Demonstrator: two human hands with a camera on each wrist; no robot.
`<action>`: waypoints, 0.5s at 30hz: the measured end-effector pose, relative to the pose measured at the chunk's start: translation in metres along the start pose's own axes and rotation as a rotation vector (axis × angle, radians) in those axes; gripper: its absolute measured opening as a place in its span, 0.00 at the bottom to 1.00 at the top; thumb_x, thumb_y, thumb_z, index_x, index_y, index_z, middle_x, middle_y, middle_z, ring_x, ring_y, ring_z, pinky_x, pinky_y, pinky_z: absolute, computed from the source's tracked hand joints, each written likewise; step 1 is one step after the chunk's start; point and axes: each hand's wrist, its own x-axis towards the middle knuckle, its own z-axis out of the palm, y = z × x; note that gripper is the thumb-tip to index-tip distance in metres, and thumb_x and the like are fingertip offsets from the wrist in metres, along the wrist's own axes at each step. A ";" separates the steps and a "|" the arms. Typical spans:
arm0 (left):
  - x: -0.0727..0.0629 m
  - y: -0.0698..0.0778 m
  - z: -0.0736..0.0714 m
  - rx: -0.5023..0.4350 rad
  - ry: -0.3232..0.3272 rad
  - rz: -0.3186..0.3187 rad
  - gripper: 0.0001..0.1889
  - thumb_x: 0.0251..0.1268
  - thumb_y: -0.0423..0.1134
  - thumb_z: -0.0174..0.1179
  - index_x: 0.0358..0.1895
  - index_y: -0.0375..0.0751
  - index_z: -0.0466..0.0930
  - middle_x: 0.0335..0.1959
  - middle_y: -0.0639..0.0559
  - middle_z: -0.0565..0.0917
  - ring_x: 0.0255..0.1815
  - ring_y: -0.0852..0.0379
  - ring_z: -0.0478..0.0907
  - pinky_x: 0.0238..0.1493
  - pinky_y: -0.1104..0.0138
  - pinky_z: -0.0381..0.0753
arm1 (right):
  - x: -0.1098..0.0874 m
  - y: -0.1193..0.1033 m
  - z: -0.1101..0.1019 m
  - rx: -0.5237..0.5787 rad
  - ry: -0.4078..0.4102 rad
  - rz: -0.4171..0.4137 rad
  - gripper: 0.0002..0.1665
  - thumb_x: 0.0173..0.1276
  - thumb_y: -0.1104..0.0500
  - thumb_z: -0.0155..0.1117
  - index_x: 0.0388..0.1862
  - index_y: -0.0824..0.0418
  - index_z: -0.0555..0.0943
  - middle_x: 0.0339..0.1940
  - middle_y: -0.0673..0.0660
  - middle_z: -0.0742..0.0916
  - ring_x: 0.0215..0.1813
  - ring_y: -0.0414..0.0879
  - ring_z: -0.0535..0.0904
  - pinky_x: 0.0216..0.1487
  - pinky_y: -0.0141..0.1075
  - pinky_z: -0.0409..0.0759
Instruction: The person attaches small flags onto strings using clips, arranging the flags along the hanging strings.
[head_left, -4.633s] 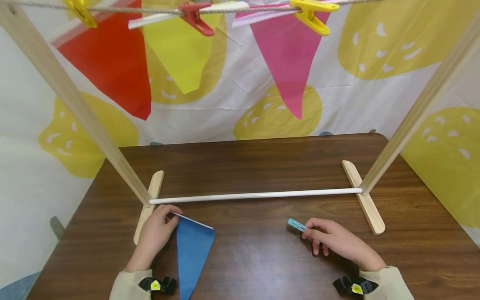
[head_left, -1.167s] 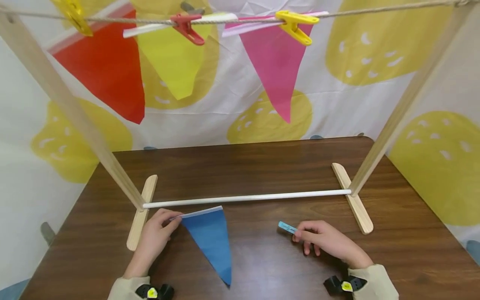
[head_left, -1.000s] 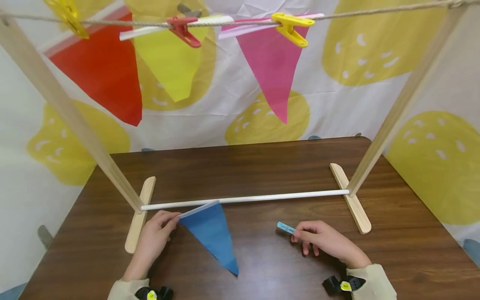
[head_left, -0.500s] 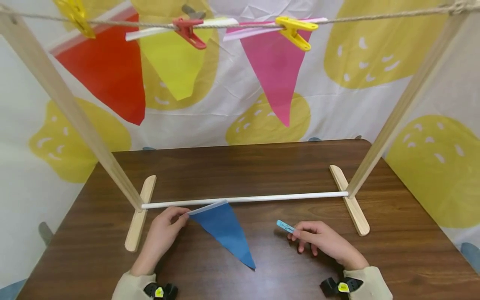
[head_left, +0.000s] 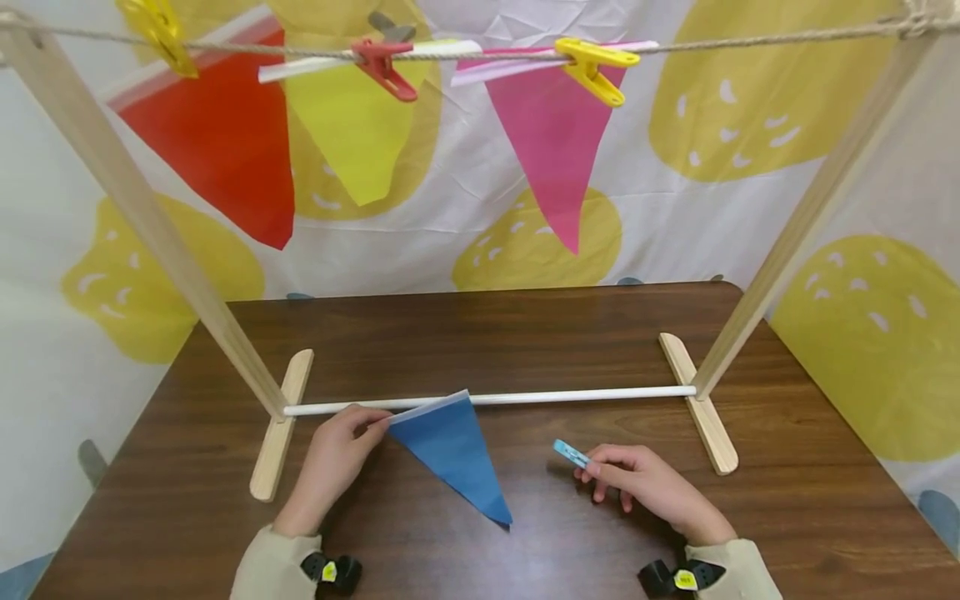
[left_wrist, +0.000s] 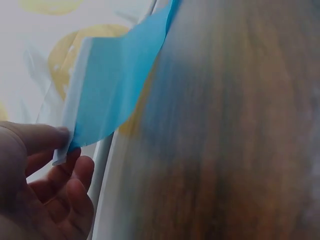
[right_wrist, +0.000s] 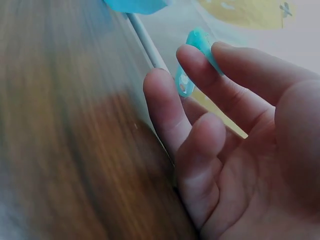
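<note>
My left hand (head_left: 339, 450) pinches a blue triangular pennant (head_left: 453, 454) at one end of its white top strip, as the left wrist view also shows in the pale strip (left_wrist: 75, 95) between thumb and finger. The pennant's tip points down and to the right, close over the table. My right hand (head_left: 648, 483) pinches a light-blue clothespin (head_left: 572, 453) between thumb and index finger, its other fingers loosely curled. Overhead, a rope (head_left: 480, 56) carries a red pennant (head_left: 213, 137), a yellow pennant (head_left: 352, 125) and a pink pennant (head_left: 555, 142).
A wooden stand holds up the rope with a left post (head_left: 161, 229) and a right post (head_left: 810, 217). A white rod (head_left: 585, 396) joins their feet across the brown table (head_left: 480, 333). Yellow clips and a red clip (head_left: 384, 70) sit on the rope. Behind hangs a patterned curtain (head_left: 487, 183).
My left hand has moved right and slightly up, and the blue pennant has swung from hanging downward to slanting right. My right hand keeps the clothespin nearly in place. The view has shifted slightly.
</note>
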 end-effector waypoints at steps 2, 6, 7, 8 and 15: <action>0.001 0.000 0.000 0.009 0.000 0.016 0.07 0.58 0.42 0.59 0.38 0.51 0.83 0.33 0.59 0.80 0.34 0.62 0.75 0.37 0.63 0.72 | 0.000 0.001 0.000 0.007 0.010 0.005 0.15 0.67 0.51 0.51 0.39 0.59 0.80 0.36 0.58 0.82 0.30 0.50 0.78 0.18 0.38 0.74; 0.003 0.002 -0.001 0.031 -0.016 0.024 0.07 0.58 0.41 0.59 0.39 0.49 0.82 0.32 0.58 0.79 0.33 0.61 0.74 0.36 0.63 0.72 | 0.000 0.002 0.002 0.016 0.036 0.016 0.15 0.66 0.50 0.52 0.40 0.59 0.79 0.37 0.58 0.83 0.31 0.49 0.78 0.18 0.37 0.74; 0.005 0.004 -0.001 0.038 -0.021 0.022 0.07 0.58 0.41 0.58 0.39 0.49 0.82 0.32 0.58 0.79 0.32 0.61 0.73 0.35 0.64 0.72 | 0.000 0.002 0.002 0.017 0.042 0.021 0.15 0.66 0.50 0.52 0.40 0.59 0.79 0.37 0.58 0.83 0.31 0.49 0.78 0.18 0.37 0.74; 0.006 0.005 -0.002 0.042 -0.029 0.017 0.07 0.58 0.41 0.58 0.39 0.49 0.82 0.31 0.58 0.79 0.32 0.61 0.73 0.35 0.64 0.72 | 0.000 0.002 0.002 0.017 0.046 0.026 0.16 0.66 0.50 0.52 0.40 0.59 0.79 0.37 0.58 0.83 0.31 0.49 0.78 0.19 0.37 0.74; 0.013 0.016 -0.005 0.082 -0.068 0.041 0.06 0.58 0.43 0.59 0.38 0.51 0.81 0.33 0.59 0.79 0.32 0.61 0.73 0.36 0.64 0.72 | -0.002 0.000 0.003 -0.003 0.035 0.012 0.15 0.64 0.50 0.55 0.41 0.59 0.80 0.35 0.57 0.84 0.30 0.48 0.78 0.18 0.36 0.73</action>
